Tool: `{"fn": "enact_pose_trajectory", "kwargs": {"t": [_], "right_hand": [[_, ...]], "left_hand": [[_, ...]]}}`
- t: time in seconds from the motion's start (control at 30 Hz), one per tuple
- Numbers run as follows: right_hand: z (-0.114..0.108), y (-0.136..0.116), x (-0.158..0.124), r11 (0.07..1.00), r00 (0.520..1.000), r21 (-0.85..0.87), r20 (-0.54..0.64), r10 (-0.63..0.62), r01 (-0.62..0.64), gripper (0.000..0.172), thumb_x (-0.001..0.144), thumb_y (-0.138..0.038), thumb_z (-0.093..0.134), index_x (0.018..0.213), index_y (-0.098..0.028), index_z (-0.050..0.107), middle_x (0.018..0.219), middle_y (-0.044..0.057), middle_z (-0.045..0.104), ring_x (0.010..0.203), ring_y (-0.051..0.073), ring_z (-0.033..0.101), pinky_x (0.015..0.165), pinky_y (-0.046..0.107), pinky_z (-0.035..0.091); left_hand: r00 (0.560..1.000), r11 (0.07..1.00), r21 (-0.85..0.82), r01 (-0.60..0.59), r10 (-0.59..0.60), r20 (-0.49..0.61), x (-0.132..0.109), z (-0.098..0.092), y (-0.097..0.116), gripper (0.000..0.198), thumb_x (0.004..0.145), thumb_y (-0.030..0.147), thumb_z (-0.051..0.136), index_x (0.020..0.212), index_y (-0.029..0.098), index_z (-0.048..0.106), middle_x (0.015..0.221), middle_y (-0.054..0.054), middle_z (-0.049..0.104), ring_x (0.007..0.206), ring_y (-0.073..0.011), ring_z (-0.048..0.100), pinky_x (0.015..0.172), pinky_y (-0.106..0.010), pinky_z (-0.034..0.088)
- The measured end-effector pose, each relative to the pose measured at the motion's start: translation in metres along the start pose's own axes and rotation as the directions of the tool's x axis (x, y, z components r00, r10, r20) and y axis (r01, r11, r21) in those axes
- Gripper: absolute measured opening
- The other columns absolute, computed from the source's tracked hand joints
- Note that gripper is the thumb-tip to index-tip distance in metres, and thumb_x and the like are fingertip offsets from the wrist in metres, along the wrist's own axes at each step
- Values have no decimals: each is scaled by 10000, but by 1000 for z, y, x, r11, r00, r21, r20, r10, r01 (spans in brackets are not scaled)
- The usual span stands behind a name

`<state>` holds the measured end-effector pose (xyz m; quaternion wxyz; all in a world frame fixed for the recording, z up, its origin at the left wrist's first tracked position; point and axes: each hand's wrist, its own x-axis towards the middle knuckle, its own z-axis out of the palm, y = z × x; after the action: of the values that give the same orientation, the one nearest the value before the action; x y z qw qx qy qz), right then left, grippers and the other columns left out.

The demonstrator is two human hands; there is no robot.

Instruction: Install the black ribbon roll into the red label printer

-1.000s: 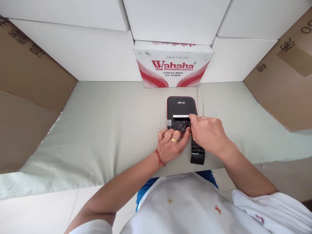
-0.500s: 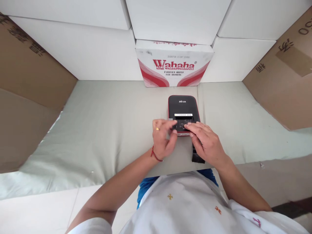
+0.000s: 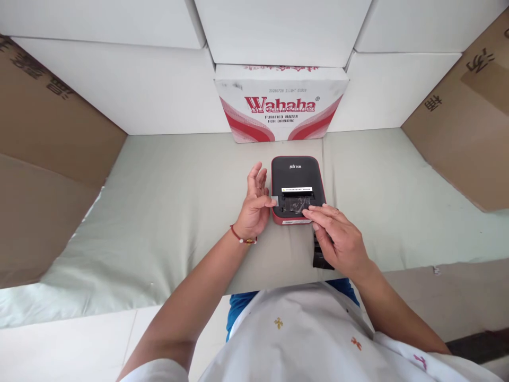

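A black label printer (image 3: 296, 178) with a red edge lies on the cloth. A dark, shiny piece of film (image 3: 297, 204) covers the area just below its slot. My left hand (image 3: 255, 207) is at the printer's left side, fingers stretched upward, its thumb touching a small grey tab (image 3: 275, 201). My right hand (image 3: 341, 233) rests over the near right corner, fingers flat and fingertips at the film's edge; its thumb is lower and apart. A black strip (image 3: 322, 260) shows below the right hand, partly hidden by it.
A white and red Wahaha water carton (image 3: 282, 103) stands behind the printer against white boxes (image 3: 274, 32). Brown cardboard boxes flank the table, one at left (image 3: 51, 159) and one at right (image 3: 469, 132). Pale green cloth (image 3: 178, 185) covers the table.
My left hand has moved left off the printer's front area to its left side, its fingers opening upward. My right hand stays nearly in place. More of the film is visible.
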<state>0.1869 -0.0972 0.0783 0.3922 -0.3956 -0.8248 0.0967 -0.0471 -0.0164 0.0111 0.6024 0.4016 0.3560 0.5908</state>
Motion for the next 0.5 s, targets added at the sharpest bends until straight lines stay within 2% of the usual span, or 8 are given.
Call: {"fn": "enact_pose_trajectory", "kwargs": {"t": [0.1, 0.23, 0.37, 0.5], "right_hand": [[-1, 1, 2, 1000, 1000, 9, -13, -8, 8, 429, 1065, -68, 538, 1411, -237, 725, 1243, 98, 845, 1237, 221, 781, 1180, 497, 612], [0, 0, 4, 1000, 1000, 8, -18, 0, 1, 395, 1065, -79, 537, 1358, -241, 747, 1204, 82, 854, 1204, 212, 790, 1140, 477, 634], [-5, -3, 12, 999, 999, 9, 14, 43, -43, 338, 1081, -123, 523, 1261, -260, 775, 1139, 61, 869, 1122, 218, 810, 1080, 471, 655], [-20, 0, 37, 992, 986, 43, 125, 112, -118, 235, 1110, -257, 564, 1176, -246, 790, 1055, 51, 874, 1002, 215, 820, 962, 388, 652]], "left_hand": [[998, 997, -54, 60, -58, 32, 3, -3, 0, 1069, 639, 195, 775, 1596, 515, 420, 1634, 4, 518, 1660, -313, 359, 1323, -506, 383], [998, 996, -74, 53, -50, 47, 6, -3, -1, 1085, 614, 161, 747, 1584, 522, 420, 1572, 16, 555, 1606, -283, 437, 1313, -472, 421], [998, 994, -103, 49, -44, 50, 7, -1, -6, 1055, 610, 167, 761, 1560, 499, 445, 1608, 9, 545, 1611, -285, 434, 1318, -489, 411], [997, 991, -132, 10, 1, 81, 6, 0, -14, 897, 650, 253, 816, 1478, 448, 531, 1679, 19, 512, 1636, -297, 393, 1346, -500, 343]]}}
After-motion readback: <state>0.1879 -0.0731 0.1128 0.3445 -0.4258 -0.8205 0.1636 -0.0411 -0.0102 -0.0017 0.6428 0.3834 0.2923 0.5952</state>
